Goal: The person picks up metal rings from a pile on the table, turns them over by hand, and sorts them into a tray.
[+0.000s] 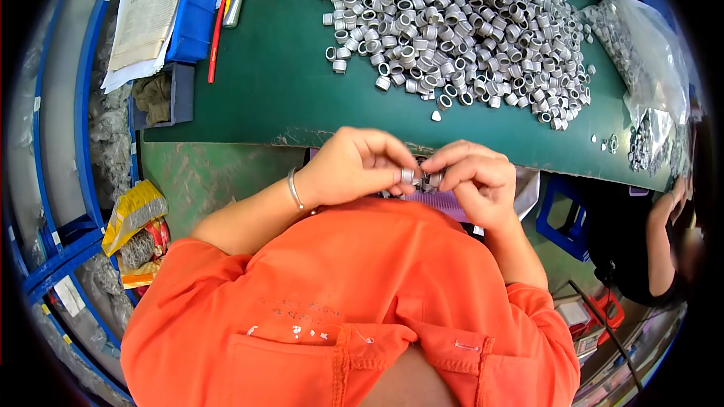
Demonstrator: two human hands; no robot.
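Over the near edge of the green table, my left hand pinches a small grey metal ring between thumb and fingers. Close beside it, my right hand has its fingers closed on another metal ring. The two rings are almost side by side, with small dark bits between them that are too small to make out. Below my hands a purple container is partly hidden. A large pile of similar rings lies on the table beyond my hands.
Pens, a blue tray with papers and a grey bin are at the left. Plastic bags of parts lie at the right. Another person's arm is near a blue stool at the far right.
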